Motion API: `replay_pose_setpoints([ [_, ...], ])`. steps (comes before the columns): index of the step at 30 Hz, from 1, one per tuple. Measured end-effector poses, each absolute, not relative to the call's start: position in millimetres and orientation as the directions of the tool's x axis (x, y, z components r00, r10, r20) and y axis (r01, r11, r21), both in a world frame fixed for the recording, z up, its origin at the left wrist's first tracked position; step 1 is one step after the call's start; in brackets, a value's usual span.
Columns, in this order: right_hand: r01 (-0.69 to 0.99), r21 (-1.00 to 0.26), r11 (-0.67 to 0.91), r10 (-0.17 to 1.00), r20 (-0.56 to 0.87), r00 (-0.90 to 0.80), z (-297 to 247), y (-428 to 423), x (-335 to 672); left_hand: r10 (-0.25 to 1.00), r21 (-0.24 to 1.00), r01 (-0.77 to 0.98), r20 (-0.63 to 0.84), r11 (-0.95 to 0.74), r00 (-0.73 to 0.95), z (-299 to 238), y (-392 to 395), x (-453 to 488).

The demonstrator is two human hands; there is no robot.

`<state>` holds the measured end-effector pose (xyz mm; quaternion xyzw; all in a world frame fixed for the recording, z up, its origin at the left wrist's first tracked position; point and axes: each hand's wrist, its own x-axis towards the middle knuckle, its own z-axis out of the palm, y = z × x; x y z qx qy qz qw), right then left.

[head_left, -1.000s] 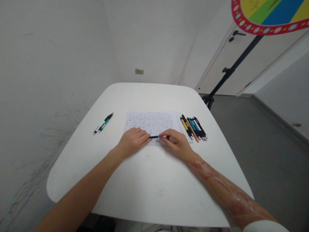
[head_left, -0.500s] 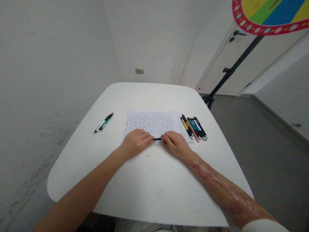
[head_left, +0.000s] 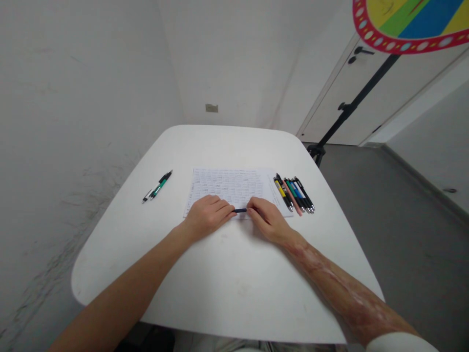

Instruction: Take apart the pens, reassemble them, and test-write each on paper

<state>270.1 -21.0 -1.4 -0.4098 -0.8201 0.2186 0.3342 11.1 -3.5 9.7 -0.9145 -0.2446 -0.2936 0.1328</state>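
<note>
A dark pen (head_left: 240, 210) lies crosswise between my two hands, with only its middle stretch showing. Its left end is pinched in the fingers of my left hand (head_left: 208, 215). On the other end, the fingertips of my right hand (head_left: 267, 217) are closed. Both hands rest over the lower part of a sheet of paper (head_left: 227, 183) covered in rows of writing. Just right of my right hand, a row of several pens (head_left: 295, 194) in yellow, pink, green, blue and black overlaps the paper's edge.
Two pens (head_left: 157, 187), one with a green barrel, lie at the left of the white table (head_left: 234, 283). Walls stand behind and to the left. A black stand (head_left: 351, 105) carrying a colourful wheel (head_left: 414, 24) rises beyond the table's right side, near a door.
My right hand has shifted very slightly, its fingers curling a little more at the pen's right end. My left hand and the other pens have stayed in place.
</note>
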Motion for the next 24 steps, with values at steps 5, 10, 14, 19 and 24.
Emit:
replay_pose_setpoints([
  [5,0.537,-0.587,0.605,0.793,0.391,-0.467,-3.1,-19.9,270.7,0.358,-0.104,0.514,0.602,-0.851,0.714,10.1,-4.6,10.3],
  [10,0.498,-0.622,0.604,0.792,0.398,-0.463,-1.6,-22.0,271.1,0.354,-0.101,0.507,0.600,-0.856,0.718,10.0,-5.0,11.5],
  [14,0.512,-0.591,0.623,0.777,0.394,-0.491,-2.2,-22.3,270.8,0.328,-0.121,0.501,0.623,-0.857,0.711,9.7,-6.4,12.5],
  [19,0.541,-0.582,0.607,0.792,0.385,-0.474,-7.4,-18.5,272.1,0.291,-0.133,0.484,0.655,-0.865,0.698,10.2,-6.9,13.7],
  [24,0.547,-0.626,0.555,0.832,0.409,-0.375,-9.9,-16.9,273.6,0.356,-0.072,0.514,0.638,-0.855,0.683,8.8,-3.7,10.3],
])
